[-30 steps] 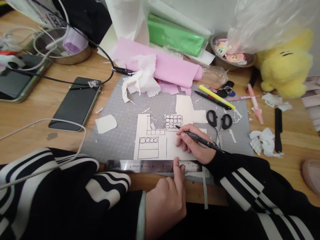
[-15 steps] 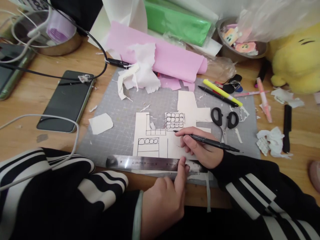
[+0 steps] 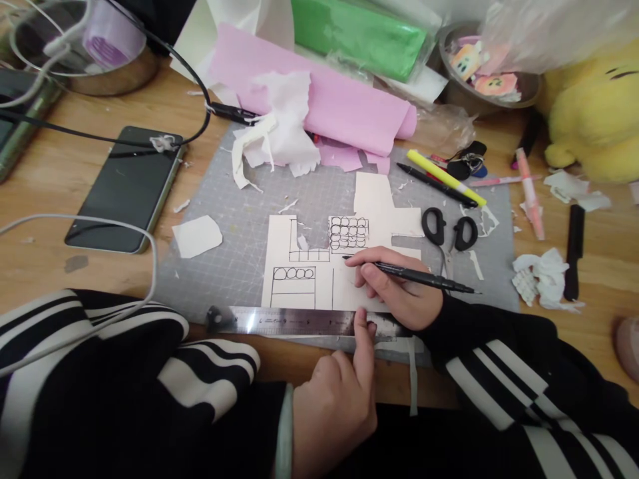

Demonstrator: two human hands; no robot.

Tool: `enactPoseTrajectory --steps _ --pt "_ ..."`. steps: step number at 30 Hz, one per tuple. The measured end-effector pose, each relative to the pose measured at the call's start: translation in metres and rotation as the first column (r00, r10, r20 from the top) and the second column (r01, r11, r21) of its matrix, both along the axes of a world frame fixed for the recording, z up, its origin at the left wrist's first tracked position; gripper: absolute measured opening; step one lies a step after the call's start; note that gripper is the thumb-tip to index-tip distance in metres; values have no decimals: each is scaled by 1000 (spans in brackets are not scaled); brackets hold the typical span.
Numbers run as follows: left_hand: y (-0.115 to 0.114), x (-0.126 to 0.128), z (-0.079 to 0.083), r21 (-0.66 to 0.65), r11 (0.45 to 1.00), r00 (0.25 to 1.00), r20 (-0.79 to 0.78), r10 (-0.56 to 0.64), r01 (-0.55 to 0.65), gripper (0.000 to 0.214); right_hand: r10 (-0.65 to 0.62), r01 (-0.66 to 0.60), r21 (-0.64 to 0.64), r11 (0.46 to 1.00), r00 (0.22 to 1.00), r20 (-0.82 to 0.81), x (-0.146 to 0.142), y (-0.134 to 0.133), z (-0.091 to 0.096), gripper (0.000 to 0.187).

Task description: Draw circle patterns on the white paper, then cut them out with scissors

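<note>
My right hand [image 3: 399, 286] is closed around a slim black pen [image 3: 424, 277], its drawing end close to a cut sheet of white paper [image 3: 374, 196]. On that sheet are black ink lines, a grid of circles [image 3: 349, 233] and a box with a row of circles along its top. A steel ruler [image 3: 279, 320] lies across the paper's lower edge. My left hand [image 3: 339, 392] presses down on it with the index finger stretched out, while the other fingers are curled. Under the paper is a grey cutting mat [image 3: 239, 233].
Black-handled scissors [image 3: 444, 233] and a yellow pen [image 3: 444, 176] lie right of the paper. Pink sheets [image 3: 319, 100] and torn white scraps [image 3: 284, 120] are behind. A phone [image 3: 127, 189] lies left, with cables nearby. A metal bowl [image 3: 489, 73] and a yellow plush toy [image 3: 589, 120] stand at back right.
The view has shifted slightly, so most things appear a little higher. Both hands keep nearly the same places, with the pen and ruler still held.
</note>
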State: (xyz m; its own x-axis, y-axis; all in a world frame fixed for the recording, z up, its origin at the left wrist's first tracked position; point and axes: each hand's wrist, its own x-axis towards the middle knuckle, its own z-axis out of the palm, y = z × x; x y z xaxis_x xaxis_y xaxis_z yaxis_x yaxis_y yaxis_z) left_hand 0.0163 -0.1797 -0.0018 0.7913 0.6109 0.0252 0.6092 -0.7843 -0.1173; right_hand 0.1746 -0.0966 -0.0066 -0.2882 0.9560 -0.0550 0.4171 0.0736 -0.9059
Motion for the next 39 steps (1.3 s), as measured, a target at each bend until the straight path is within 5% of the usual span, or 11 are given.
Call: enactPoseTrajectory --steps 8,14,18,24,39 --pt "-5 3 -3 10 1000 999 40 13 -13 38 86 -91 88 992 995 56 4 3 4 22" --pt "6 0 0 34 997 998 9 -64 64 38 398 -474 214 854 861 316 31 9 14 11" --pt "16 -2 9 48 989 990 5 -139 139 34 527 -613 137 778 755 390 42 7 18 31" --pt "18 -9 18 -3 998 998 -7 -57 57 40 518 -585 109 804 778 354 45 1 16 22" --pt "18 -9 19 30 991 991 -38 -127 128 38 481 -535 137 834 825 298 46 2 7 33"
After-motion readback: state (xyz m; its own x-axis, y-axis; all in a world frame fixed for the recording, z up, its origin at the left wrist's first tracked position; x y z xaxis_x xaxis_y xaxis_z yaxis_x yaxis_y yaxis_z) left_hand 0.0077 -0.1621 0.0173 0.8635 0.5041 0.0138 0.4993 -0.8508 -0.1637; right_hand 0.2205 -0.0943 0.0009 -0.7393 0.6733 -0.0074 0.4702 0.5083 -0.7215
